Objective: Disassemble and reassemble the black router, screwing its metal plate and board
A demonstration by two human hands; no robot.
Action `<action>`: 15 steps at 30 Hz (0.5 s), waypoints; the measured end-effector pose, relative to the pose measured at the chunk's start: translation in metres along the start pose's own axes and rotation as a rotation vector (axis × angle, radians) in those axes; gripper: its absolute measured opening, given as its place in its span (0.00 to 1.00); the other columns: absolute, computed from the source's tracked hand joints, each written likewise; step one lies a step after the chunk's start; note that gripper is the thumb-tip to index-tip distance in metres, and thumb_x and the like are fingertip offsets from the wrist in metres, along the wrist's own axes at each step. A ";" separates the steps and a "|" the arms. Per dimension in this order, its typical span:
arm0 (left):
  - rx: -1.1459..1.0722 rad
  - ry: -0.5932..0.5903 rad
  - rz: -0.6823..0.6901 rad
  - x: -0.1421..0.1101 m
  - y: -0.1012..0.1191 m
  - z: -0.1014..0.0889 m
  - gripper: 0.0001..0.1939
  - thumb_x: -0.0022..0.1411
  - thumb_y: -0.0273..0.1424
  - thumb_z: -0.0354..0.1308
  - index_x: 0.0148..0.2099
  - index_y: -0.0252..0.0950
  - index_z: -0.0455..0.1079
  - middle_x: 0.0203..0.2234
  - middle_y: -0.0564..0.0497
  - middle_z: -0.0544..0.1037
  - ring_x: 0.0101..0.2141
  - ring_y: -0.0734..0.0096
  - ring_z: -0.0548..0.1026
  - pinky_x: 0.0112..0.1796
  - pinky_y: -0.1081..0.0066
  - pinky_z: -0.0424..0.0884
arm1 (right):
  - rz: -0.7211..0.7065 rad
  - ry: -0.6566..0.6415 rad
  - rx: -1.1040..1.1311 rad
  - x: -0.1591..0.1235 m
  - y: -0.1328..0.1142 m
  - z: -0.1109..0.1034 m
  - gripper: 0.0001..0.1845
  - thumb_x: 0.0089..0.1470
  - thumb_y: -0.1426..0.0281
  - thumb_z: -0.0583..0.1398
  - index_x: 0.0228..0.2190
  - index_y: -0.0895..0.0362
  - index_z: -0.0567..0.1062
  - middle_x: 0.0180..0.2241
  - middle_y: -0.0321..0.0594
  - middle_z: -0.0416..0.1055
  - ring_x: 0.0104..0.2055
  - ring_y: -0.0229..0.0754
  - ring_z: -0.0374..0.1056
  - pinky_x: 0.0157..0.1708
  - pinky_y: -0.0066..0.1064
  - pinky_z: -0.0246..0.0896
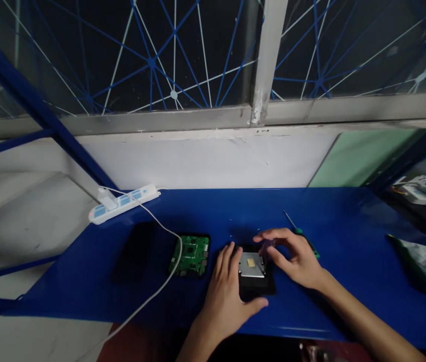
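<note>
Head camera: left hand (228,296), fingers open, lies along the square silver metal plate (252,272) on a black panel (256,288), near the blue bench's (333,306) front edge; right hand (298,259) curls beside it, grip unclear.

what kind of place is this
Probably an electronics repair or assembly bench: a green circuit board sits in a dark case, a green-handled screwdriver lies on the blue tabletop, and the hands work at a dark unit with a metal plate.
</note>
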State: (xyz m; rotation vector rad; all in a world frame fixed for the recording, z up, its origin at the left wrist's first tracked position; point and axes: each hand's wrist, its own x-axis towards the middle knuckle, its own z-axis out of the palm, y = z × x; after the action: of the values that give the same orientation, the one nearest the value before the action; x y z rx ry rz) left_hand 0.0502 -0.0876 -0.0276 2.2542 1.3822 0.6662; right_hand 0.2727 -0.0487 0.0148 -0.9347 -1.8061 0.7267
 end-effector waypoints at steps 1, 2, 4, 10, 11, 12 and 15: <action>0.008 -0.015 -0.002 0.000 -0.001 -0.001 0.58 0.47 0.39 0.76 0.72 0.38 0.46 0.70 0.35 0.52 0.68 0.39 0.53 0.61 0.40 0.63 | 0.006 0.013 0.035 -0.002 0.001 0.001 0.15 0.63 0.71 0.60 0.50 0.48 0.72 0.46 0.43 0.80 0.35 0.43 0.78 0.35 0.38 0.78; 0.016 -0.028 -0.006 0.001 -0.002 -0.001 0.59 0.46 0.39 0.76 0.72 0.39 0.46 0.70 0.36 0.52 0.68 0.39 0.53 0.61 0.40 0.63 | 0.013 0.025 0.073 -0.004 0.002 0.001 0.15 0.63 0.72 0.59 0.51 0.48 0.72 0.47 0.44 0.79 0.35 0.42 0.78 0.35 0.38 0.78; 0.033 -0.054 -0.010 0.001 -0.003 -0.002 0.60 0.45 0.39 0.77 0.72 0.38 0.45 0.71 0.36 0.52 0.69 0.40 0.53 0.62 0.41 0.62 | 0.030 0.045 0.152 -0.007 0.004 0.002 0.15 0.64 0.72 0.58 0.51 0.47 0.72 0.49 0.44 0.78 0.35 0.43 0.79 0.35 0.38 0.78; 0.068 -0.076 -0.045 0.001 -0.002 0.000 0.56 0.50 0.37 0.74 0.72 0.36 0.45 0.71 0.35 0.52 0.69 0.42 0.52 0.63 0.42 0.61 | 0.054 0.097 0.254 -0.012 0.008 0.002 0.15 0.65 0.71 0.57 0.52 0.46 0.72 0.46 0.44 0.76 0.37 0.45 0.80 0.35 0.39 0.79; 0.069 -0.074 -0.043 0.001 -0.002 0.000 0.55 0.51 0.37 0.73 0.72 0.36 0.44 0.71 0.35 0.51 0.69 0.42 0.51 0.63 0.41 0.61 | 0.050 0.093 0.251 -0.013 0.009 0.002 0.16 0.65 0.72 0.57 0.52 0.45 0.71 0.46 0.44 0.76 0.38 0.45 0.80 0.36 0.40 0.79; 0.070 -0.072 -0.040 0.001 -0.002 0.000 0.55 0.51 0.37 0.73 0.72 0.36 0.44 0.71 0.35 0.51 0.70 0.42 0.50 0.63 0.40 0.60 | 0.048 0.085 0.248 -0.014 0.009 0.002 0.17 0.66 0.71 0.56 0.53 0.45 0.71 0.47 0.44 0.76 0.39 0.46 0.80 0.37 0.40 0.79; 0.082 -0.069 -0.022 0.000 -0.002 0.000 0.55 0.52 0.38 0.73 0.72 0.36 0.44 0.71 0.34 0.49 0.70 0.40 0.47 0.64 0.38 0.57 | 0.051 0.069 0.229 -0.016 0.008 0.003 0.18 0.67 0.70 0.55 0.55 0.45 0.70 0.51 0.45 0.76 0.44 0.48 0.80 0.41 0.43 0.78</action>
State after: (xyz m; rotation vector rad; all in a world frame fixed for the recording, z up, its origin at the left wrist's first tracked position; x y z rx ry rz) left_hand 0.0490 -0.0865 -0.0292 2.2991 1.4232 0.5284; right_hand 0.2769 -0.0585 0.0000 -0.8456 -1.6051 0.9019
